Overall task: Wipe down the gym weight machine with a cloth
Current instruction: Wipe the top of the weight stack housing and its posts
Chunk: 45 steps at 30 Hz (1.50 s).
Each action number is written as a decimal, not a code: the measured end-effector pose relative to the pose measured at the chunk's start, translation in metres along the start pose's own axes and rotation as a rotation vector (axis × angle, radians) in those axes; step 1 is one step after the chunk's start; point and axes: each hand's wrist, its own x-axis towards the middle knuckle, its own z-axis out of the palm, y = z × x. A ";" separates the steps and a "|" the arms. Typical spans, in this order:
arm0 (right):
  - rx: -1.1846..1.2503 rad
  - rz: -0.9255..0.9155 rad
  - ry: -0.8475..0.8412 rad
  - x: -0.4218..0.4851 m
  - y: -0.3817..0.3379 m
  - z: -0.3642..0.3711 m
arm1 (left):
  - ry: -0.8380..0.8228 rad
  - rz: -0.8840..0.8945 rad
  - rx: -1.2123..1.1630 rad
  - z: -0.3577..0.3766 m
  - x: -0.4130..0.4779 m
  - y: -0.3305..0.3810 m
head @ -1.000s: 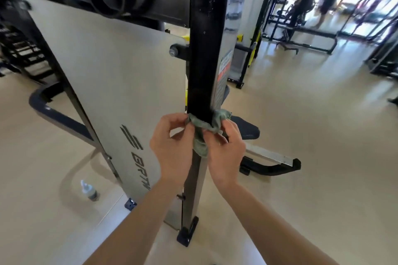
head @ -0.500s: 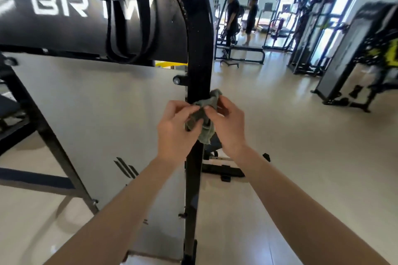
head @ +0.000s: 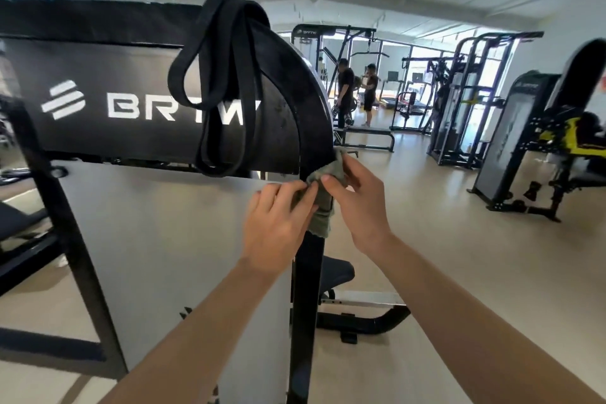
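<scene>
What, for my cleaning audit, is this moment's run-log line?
phase: wiping | left hand: grips cloth | right hand: grips cloth | cloth: wrapped round machine post

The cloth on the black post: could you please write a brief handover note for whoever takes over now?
Left hand and right hand both pinch the grey-green cloth, wrapped round the black post just below the curved top.
Done: unclear how much is wiped.
Left: likely the smudged curved top above, beside the hanging black bands.
</scene>
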 end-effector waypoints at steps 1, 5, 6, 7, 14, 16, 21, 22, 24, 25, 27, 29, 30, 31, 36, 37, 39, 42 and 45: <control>-0.001 -0.014 0.001 0.005 -0.004 0.000 | 0.014 0.002 0.022 -0.002 0.008 -0.003; -0.060 -0.089 -0.013 0.029 -0.027 -0.002 | 0.067 0.007 0.095 -0.009 0.038 -0.016; -0.085 -0.114 -0.023 0.036 -0.034 -0.002 | 0.085 0.003 0.108 -0.011 0.046 -0.019; -0.105 -0.136 -0.039 0.042 -0.041 -0.003 | 0.106 0.000 0.120 -0.013 0.055 -0.023; -0.245 -0.240 -0.328 0.082 -0.089 -0.011 | 0.192 0.004 0.177 -0.028 0.119 -0.057; -0.325 -0.290 -0.420 0.090 -0.098 -0.010 | 0.175 0.001 0.170 -0.033 0.135 -0.067; -0.476 -0.373 -0.437 0.108 -0.115 0.013 | 0.133 0.047 0.031 -0.052 0.168 -0.092; -0.508 -0.370 -0.437 0.114 -0.117 0.016 | 0.116 0.025 0.032 -0.057 0.176 -0.098; -0.531 -0.352 -0.449 0.124 -0.124 0.019 | 0.038 -0.074 0.092 -0.066 0.195 -0.108; -0.516 -0.338 -0.468 0.130 -0.126 0.019 | -0.039 -0.133 0.132 -0.069 0.205 -0.112; -0.473 -0.310 -0.505 0.139 -0.131 0.018 | -0.306 -0.238 0.169 -0.074 0.222 -0.120; -0.444 -0.284 -0.522 0.146 -0.136 0.018 | -0.566 -0.318 0.121 -0.078 0.236 -0.130; -0.433 -0.272 -0.523 0.150 -0.139 0.018 | -0.636 -0.332 0.099 -0.080 0.241 -0.134; -0.415 -0.261 -0.529 0.152 -0.142 0.019 | -0.672 -0.324 0.076 -0.083 0.246 -0.138; -0.413 -0.259 -0.571 0.164 -0.153 0.025 | -0.783 -0.269 -0.065 -0.103 0.263 -0.154; -0.427 -0.270 -0.574 0.167 -0.154 0.026 | -0.798 -0.279 -0.076 -0.107 0.264 -0.159; -0.466 -0.290 -0.589 0.171 -0.159 0.030 | -0.797 -0.271 -0.073 -0.110 0.263 -0.167; -0.546 -0.315 -0.622 0.176 -0.169 0.037 | -0.732 -0.245 -0.071 -0.109 0.262 -0.176; -0.576 -0.326 -0.671 0.180 -0.179 0.045 | -0.642 -0.273 -0.048 -0.106 0.262 -0.189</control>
